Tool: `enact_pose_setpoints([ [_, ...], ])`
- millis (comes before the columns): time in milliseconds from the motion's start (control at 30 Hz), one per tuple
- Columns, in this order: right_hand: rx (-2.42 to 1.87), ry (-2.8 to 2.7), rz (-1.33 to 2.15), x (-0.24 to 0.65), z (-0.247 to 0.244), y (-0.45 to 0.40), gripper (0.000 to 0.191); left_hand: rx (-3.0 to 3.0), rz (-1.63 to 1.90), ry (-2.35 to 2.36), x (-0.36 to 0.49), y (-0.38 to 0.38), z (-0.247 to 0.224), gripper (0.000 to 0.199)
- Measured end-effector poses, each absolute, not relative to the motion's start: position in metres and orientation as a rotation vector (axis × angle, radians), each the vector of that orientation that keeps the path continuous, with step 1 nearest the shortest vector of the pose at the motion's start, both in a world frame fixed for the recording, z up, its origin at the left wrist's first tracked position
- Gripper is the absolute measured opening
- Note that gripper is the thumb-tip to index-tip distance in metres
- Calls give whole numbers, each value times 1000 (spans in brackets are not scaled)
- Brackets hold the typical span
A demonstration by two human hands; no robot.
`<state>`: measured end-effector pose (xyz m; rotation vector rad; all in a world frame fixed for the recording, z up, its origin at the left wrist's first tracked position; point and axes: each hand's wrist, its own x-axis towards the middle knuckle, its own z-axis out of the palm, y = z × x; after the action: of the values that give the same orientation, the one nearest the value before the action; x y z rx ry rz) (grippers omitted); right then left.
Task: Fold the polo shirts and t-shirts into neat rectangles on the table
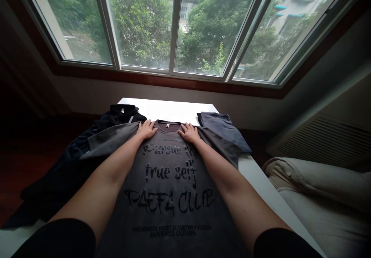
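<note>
Head view: gray T-shirt [171, 221] lies beneath left hand [147, 129] and right hand [189, 133], both spread flat beside its collar [169, 121].

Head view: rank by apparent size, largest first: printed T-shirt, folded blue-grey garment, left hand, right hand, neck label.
1. Printed T-shirt, though its near end looks enlarged by closeness
2. Folded blue-grey garment
3. Left hand and right hand: look alike, not ranked
4. Neck label
</note>
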<state>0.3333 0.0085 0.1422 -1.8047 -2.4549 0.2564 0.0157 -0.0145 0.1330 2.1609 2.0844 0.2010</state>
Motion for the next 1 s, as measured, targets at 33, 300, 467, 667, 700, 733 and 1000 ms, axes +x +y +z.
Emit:
enact_pose_setpoints([
  [33, -1806, -2456, 254, 333, 143, 9, 73, 2159, 210, 2083, 15, -14, 135, 72],
  [300, -1720, -2389, 107, 333, 148, -24, 56, 2320, 551, 2163, 28, -59, 145, 48],
  [467, -1803, -2437, 224, 336, 142, -38, 71, 2145, 341, 2224, 36, -83, 139, 68],
  [667, -1827, -2467, 268, 333, 138, -19, 78, 2080, 169, 2170, 35, -73, 140, 84],
  [700, -1826, -2472, 264, 332, 138, -14, 79, 2081, 167, 2162, 34, -69, 140, 84],
  [733, -1826, -2477, 260, 331, 138, -10, 79, 2082, 167, 2157, 32, -65, 140, 84],
  [1000, -1814, -2494, 300, 322, 149, 4, 78, 2075, 190, 2163, 30, -55, 146, 78],
])
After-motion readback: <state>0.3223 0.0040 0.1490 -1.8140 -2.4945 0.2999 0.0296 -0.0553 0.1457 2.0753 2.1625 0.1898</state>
